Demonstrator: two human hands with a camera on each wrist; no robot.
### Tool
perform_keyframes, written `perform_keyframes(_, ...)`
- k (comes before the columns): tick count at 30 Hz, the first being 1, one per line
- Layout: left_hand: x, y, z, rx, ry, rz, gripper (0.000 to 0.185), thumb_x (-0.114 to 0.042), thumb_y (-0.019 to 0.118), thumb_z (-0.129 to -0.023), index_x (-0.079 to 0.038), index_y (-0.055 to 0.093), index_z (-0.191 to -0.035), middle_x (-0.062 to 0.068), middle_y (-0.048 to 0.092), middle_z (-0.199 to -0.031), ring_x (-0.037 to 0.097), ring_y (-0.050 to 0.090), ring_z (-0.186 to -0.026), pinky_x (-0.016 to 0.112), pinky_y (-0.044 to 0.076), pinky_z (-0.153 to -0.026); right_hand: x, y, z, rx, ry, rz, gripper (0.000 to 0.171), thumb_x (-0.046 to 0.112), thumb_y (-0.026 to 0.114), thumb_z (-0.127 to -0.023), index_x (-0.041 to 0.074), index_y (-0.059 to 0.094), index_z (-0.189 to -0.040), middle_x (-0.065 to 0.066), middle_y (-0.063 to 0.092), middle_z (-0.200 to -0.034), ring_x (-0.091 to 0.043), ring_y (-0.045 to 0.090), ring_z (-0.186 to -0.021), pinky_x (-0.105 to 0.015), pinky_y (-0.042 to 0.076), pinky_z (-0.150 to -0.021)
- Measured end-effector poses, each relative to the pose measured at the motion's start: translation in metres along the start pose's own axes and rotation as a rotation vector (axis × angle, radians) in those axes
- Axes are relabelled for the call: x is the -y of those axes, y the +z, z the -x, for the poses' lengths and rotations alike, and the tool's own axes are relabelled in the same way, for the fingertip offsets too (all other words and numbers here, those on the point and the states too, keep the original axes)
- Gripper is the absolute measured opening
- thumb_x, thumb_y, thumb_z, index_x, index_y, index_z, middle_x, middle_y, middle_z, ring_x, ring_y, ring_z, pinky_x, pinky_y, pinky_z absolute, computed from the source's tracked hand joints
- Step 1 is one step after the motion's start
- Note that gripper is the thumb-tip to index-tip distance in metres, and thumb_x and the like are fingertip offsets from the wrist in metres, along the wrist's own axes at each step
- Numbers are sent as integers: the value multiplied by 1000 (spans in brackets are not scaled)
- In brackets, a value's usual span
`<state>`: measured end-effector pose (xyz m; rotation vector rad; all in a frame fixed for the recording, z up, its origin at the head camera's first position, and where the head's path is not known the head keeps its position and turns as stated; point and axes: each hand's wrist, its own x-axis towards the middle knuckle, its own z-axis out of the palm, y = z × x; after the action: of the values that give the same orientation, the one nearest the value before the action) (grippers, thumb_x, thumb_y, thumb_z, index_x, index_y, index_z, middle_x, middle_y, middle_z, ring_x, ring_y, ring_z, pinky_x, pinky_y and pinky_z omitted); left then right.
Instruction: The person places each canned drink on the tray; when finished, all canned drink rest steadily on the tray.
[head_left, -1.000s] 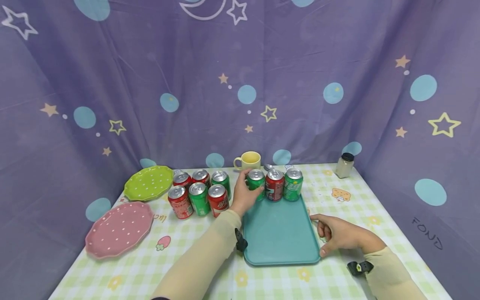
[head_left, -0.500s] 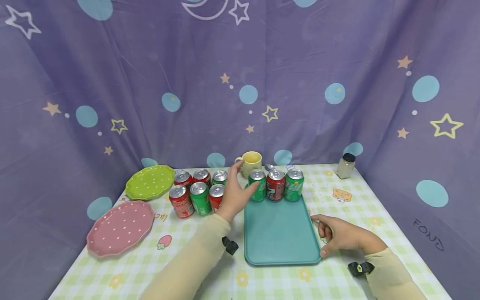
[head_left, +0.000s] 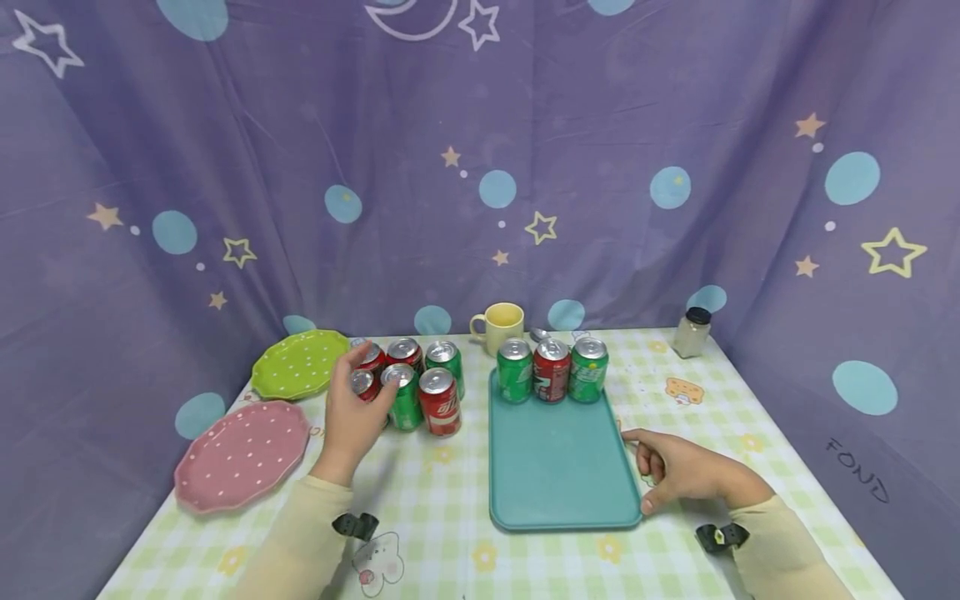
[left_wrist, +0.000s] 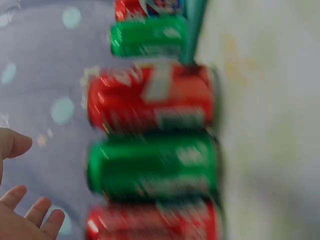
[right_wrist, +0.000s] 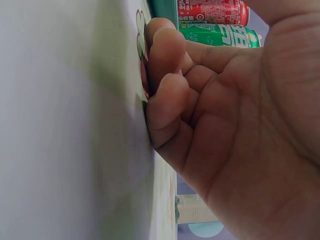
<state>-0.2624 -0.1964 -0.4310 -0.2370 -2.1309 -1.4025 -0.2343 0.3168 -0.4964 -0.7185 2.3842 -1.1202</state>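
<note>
My left hand (head_left: pixel 352 421) hovers at the left can group, its thumb and fingers spread about the front-left red can (head_left: pixel 362 386), which it partly covers. A green can (head_left: pixel 407 406) and a red cola can (head_left: pixel 441 406) stand beside that one; behind are two red cans and a green can (head_left: pixel 445 360). Along the far end of the teal tray (head_left: pixel 562 467) stand a green can (head_left: pixel 514 377), a red can (head_left: pixel 551 379) and another green can (head_left: pixel 587 377). My right hand (head_left: pixel 686 468) rests on the table, thumb and forefinger touching the tray's right edge, other fingers loosely curled.
A pink dotted plate (head_left: pixel 243 458) and a green dotted plate (head_left: pixel 300 365) lie at the left. Behind the tray are a yellow mug (head_left: pixel 504 327) and a spoon (head_left: pixel 538 335). A black-lidded jar (head_left: pixel 692 333) stands at the back right, near the purple curtain (head_left: pixel 615 233).
My left hand has let go of the left green can on the tray and moved left to the can group. My right hand has stayed at the tray's edge.
</note>
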Motion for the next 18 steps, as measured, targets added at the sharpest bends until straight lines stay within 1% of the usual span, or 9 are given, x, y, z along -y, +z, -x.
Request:
perform_keyframes(2,12,-12,3,-37,-32,-20,65,-7,80,-92,-7,50,-150,13,52,-151,28,43,-143,55,32,-119,1,-1,0,-2,-4,-5,110,21,97,-73,-11,32,-156,-11,58,-97,-13,54,-71,-27,47,-63)
perform_keyframes(4,19,-21,6,-63,-54,3,66,-2,80,-91,-2,49,-149,16,52,-150,31,43,-142,53,29,-122,1,-1,0,-5,0,-10,110,20,97,-73,-11,32,-156,-11,58,-97,-13,53,-71,-27,46,-63)
perform_keyframes(6,30,-28,9,-74,-79,37,68,-1,80,-90,-1,47,-150,16,52,-150,32,43,-142,53,27,-123,2,-1,1,-4,2,-12,110,19,97,-73,-11,31,-156,-11,58,-97,-13,53,-71,-27,46,-63)
perform_keyframes(8,39,-34,10,-67,-103,79,71,1,80,-89,1,45,-151,17,52,-151,34,44,-143,55,27,-123,3,0,1,1,2,-23,109,19,97,-74,-11,31,-156,-12,58,-96,-13,52,-71,-27,45,-63)
perform_keyframes(9,44,-36,11,-53,-129,100,73,2,81,-89,1,43,-152,17,51,-151,35,43,-143,57,27,-123,3,0,1,4,3,-29,108,18,97,-74,-11,31,-156,-12,58,-96,-13,52,-71,-27,45,-63)
perform_keyframes(10,53,-39,11,-35,-155,107,75,-1,82,-89,0,42,-153,16,50,-153,35,42,-144,58,27,-122,4,0,1,5,3,-32,108,18,96,-74,-12,31,-155,-13,58,-96,-13,52,-71,-27,45,-63)
perform_keyframes(13,62,-41,14,29,-222,109,82,-6,84,-90,-2,37,-157,18,45,-156,38,39,-146,60,27,-122,4,0,1,10,3,-44,107,17,96,-75,-12,32,-155,-13,58,-96,-13,52,-71,-27,45,-63)
perform_keyframes(15,67,-41,14,71,-251,104,87,-7,84,-90,-2,33,-159,21,42,-157,40,38,-146,59,27,-122,4,0,0,10,2,-47,107,17,96,-75,-11,32,-155,-13,58,-96,-13,52,-71,-27,45,-63)
perform_keyframes(18,73,-40,15,121,-266,86,90,-8,83,-91,-3,28,-162,25,41,-153,42,42,-142,59,30,-121,4,0,0,10,1,-50,107,17,96,-75,-11,32,-155,-12,57,-96,-13,52,-71,-27,45,-63)
